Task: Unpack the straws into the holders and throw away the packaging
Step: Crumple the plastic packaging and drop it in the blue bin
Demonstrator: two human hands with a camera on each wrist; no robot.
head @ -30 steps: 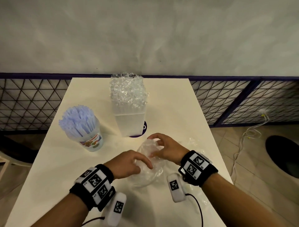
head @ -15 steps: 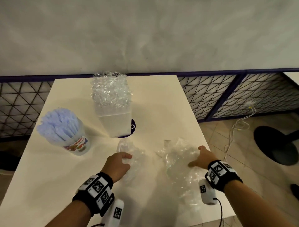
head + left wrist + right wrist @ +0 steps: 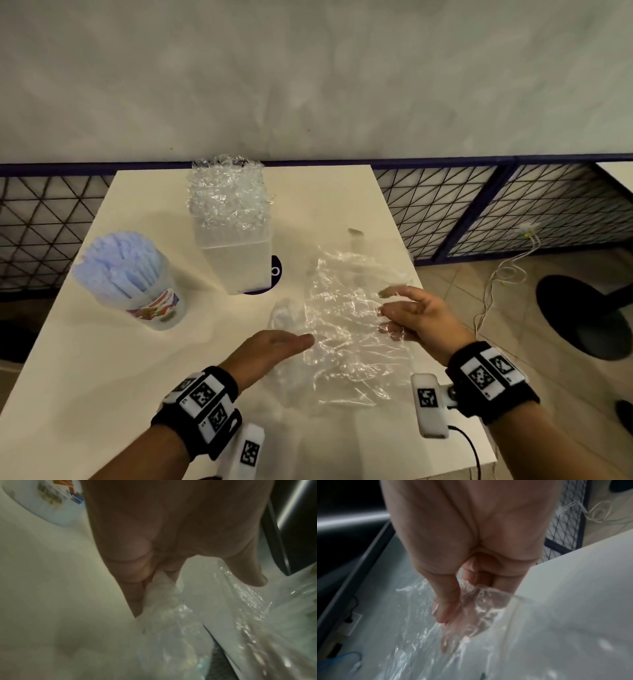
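A large sheet of clear plastic packaging (image 3: 346, 322) is stretched between my two hands above the near right part of the white table (image 3: 102, 377). My right hand (image 3: 390, 310) pinches its right edge between thumb and fingers (image 3: 447, 609). My left hand (image 3: 294, 342) grips crumpled clear plastic (image 3: 159, 588) in its curled fingers at the sheet's left side. A smaller crumpled wrapper (image 3: 284, 313) lies just beyond that hand. A round holder (image 3: 154, 305) full of pale blue straws stands at the left. A square holder (image 3: 239, 263) packed with clear-wrapped straws stands at the centre back.
A dark wire-mesh fence (image 3: 479, 212) runs behind and to the right of the table. On the tiled floor at the right lie a white cable (image 3: 493, 284) and a black round table base (image 3: 582, 315). The table's right edge is close to my right wrist.
My right hand swung out to the right, took the big sheet and pulled it up and inward. My left hand moved right with its crumpled plastic until it met the sheet.
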